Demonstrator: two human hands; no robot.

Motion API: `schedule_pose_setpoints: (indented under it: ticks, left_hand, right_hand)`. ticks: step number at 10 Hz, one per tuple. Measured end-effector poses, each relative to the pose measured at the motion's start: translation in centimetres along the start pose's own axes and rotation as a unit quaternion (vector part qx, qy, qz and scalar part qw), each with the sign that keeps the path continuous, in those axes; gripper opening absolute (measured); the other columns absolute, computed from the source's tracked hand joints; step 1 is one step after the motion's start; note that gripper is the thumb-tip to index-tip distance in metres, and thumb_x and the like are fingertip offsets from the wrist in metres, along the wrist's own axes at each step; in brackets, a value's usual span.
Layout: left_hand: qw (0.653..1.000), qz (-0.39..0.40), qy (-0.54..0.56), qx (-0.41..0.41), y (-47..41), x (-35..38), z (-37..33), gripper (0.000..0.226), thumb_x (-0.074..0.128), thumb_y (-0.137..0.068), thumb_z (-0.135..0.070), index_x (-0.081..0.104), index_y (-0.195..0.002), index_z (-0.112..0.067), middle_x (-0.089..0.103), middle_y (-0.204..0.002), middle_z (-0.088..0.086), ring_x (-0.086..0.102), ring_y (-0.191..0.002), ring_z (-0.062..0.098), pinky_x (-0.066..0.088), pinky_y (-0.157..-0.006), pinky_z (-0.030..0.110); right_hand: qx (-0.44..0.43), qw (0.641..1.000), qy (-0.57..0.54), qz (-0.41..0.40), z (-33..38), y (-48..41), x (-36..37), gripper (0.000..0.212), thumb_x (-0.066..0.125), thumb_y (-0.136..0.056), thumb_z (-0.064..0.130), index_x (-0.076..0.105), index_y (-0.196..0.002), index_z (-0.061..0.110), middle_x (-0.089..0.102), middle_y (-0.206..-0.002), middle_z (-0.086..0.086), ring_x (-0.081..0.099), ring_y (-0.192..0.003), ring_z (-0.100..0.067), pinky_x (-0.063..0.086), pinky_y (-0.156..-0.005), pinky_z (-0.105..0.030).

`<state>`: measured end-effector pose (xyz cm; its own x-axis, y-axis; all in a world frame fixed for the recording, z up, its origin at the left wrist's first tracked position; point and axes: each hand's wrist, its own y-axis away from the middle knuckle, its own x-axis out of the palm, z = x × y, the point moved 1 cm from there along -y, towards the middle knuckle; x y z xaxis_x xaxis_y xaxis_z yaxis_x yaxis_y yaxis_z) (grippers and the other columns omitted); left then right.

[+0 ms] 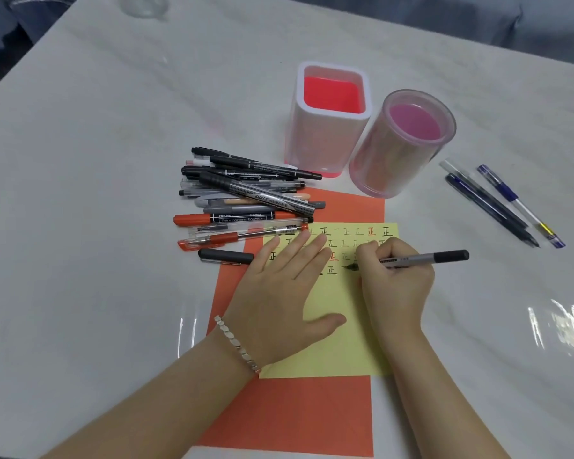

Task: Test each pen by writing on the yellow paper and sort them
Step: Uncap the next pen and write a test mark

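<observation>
The yellow paper (338,332) lies on an orange sheet (299,415) and carries rows of written marks near its top. My left hand (279,289) rests flat on the paper with straight fingers. My right hand (395,283) grips a grey pen (438,257), whose tip touches the paper beside the last mark. A pile of several pens and markers (246,197) lies left of the paper. A black pen cap (226,255) sits just below the pile. Three pens (504,207) lie apart at the right.
Behind the paper stand two holders with no pens showing inside, a square white one with a red inside (328,127) and a round clear pink one (398,147). The table (96,226) has a glossy white cover. A clear glass object (143,5) stands at the far left edge.
</observation>
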<state>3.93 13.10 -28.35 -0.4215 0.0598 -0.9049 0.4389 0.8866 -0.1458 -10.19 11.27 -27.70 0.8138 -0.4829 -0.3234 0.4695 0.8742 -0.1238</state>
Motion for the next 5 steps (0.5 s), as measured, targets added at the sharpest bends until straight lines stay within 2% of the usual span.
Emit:
schedule_pose_setpoints:
  ticks: [5]
  left_hand:
    - [1.000,0.005,0.000,0.000,-0.06,0.06,0.08,0.076,0.039,-0.075,-0.064,0.051,-0.130,-0.013,0.042,-0.142,-0.001,0.032,-0.134,0.016,0.015,-0.108,0.040]
  right_hand:
    - [-0.002,1.000,0.000,-0.010,-0.21,-0.04,-0.05,0.027,0.051,-0.067,0.012,0.033,-0.046,0.011,0.031,-0.041,0.005,0.030,-0.042,-0.006,0.027,-0.046,-0.011]
